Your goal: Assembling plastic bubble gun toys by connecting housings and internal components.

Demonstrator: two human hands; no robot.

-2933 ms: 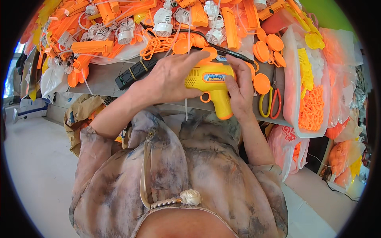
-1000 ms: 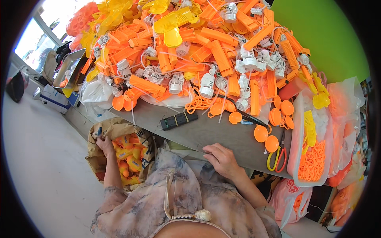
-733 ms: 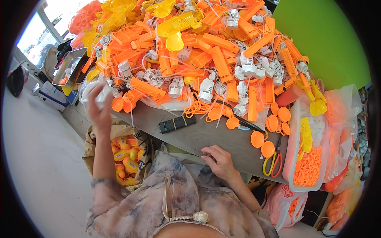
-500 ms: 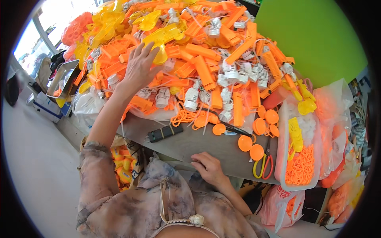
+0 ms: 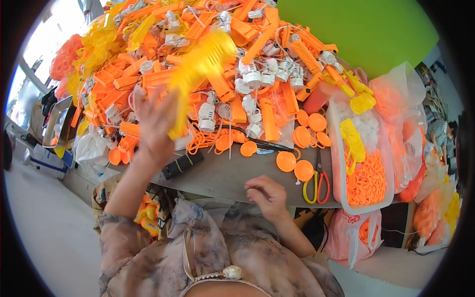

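My left hand is raised over the near left side of a heap and grips a bright yellow moulded plastic part. Both are smeared by motion, and the part's exact kind cannot be told. The heap holds orange plastic bars, yellow pieces and white plastic assemblies with thin wires. My right hand hovers at the table's front edge, its fingers curled in with nothing seen between them. Just beyond it lie round orange discs with loops.
Yellow-and-red-handled scissors lie right of my right hand. Beside them stands a translucent bin of small orange links and yellow parts. A black block-shaped object sits near the front edge. A green panel rises behind; a pink bag hangs below.
My left hand has lifted a yellow part off the heap and drawn it nearer. My right hand's fingers have curled in more. The view has shifted a little to the right.
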